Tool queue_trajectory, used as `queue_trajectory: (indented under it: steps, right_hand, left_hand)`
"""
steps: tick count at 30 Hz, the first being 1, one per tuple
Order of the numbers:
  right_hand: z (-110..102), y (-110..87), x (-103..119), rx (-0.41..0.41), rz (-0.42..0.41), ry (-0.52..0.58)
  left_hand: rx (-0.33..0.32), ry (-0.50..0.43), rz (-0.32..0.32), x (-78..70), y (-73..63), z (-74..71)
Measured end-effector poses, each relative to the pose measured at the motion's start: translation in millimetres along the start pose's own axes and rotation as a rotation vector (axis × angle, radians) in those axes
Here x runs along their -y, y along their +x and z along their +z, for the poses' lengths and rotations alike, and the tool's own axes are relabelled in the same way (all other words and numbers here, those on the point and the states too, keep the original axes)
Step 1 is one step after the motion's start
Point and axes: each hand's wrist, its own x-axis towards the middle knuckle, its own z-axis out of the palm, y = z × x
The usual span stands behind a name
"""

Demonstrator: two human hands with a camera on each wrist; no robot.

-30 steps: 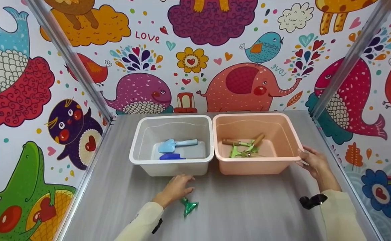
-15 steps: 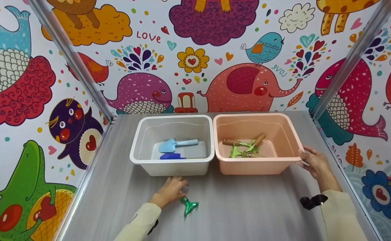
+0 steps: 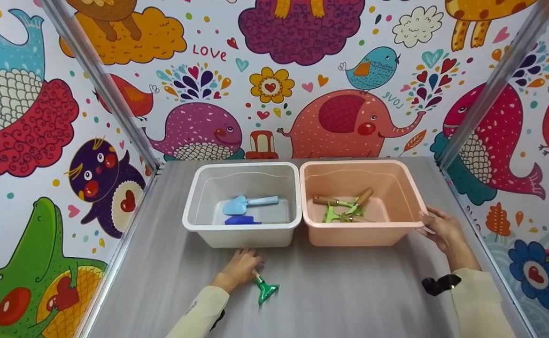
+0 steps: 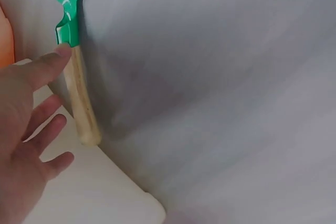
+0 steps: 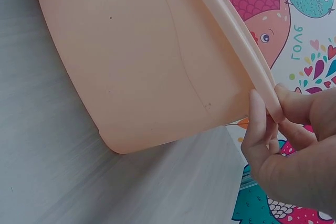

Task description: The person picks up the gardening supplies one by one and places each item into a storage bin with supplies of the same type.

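Observation:
A small green hand rake (image 3: pixel 267 291) with a wooden handle lies on the table in front of the white bin (image 3: pixel 251 237). My left hand (image 3: pixel 241 268) is over its handle. In the left wrist view, one fingertip meets the handle (image 4: pixel 83 98) just below the green socket, while the other fingers are spread beside it. My right hand (image 3: pixel 443 230) pinches the right rim of the peach bin (image 3: pixel 356 234), thumb on one side and fingers on the other, as the right wrist view shows.
A light blue trowel (image 3: pixel 236 205) and a dark blue shovel (image 3: pixel 240 219) lie inside the white bin. Inside the peach bin are several green tools (image 3: pixel 333 213) with wooden handles. Both bins stand side by side near the patterned back wall (image 3: pixel 265 126).
My left hand has drawn back slightly to the left and closer to the rake's handle, its fingers lowered. The right hand keeps its hold on the peach bin's rim.

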Motion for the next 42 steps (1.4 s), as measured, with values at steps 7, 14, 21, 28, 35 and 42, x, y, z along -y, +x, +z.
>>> queue_trajectory:
  steps: [7,14,21,28,35,42]
  right_hand:
    - [0,-0.4,-1,0.010,-0.013,-0.013]
    - [-1,-1.1,-1,0.005,-0.027,-0.009]
    - [-1,-1.3,-2,0.013,-0.022,-0.018]
    - [1,-0.9,-2,0.006,-0.030,-0.026]
    - [-1,-0.4,-3,0.007,-0.026,-0.005]
    - [-1,-0.9,-3,0.007,-0.058,-0.048]
  left_hand:
    - [-0.042,0.040,0.064,4.1,-2.3,5.1]
    - [-0.063,0.069,0.058,7.0,-7.4,10.7]
    - [-0.068,0.098,0.061,4.6,-8.7,14.0]
    - [-0.078,0.156,0.078,4.2,-9.8,18.9]
    - [-0.077,0.167,0.099,1.7,-11.5,20.7]
    - [-0.073,0.150,0.102,-0.1,-12.6,20.1]
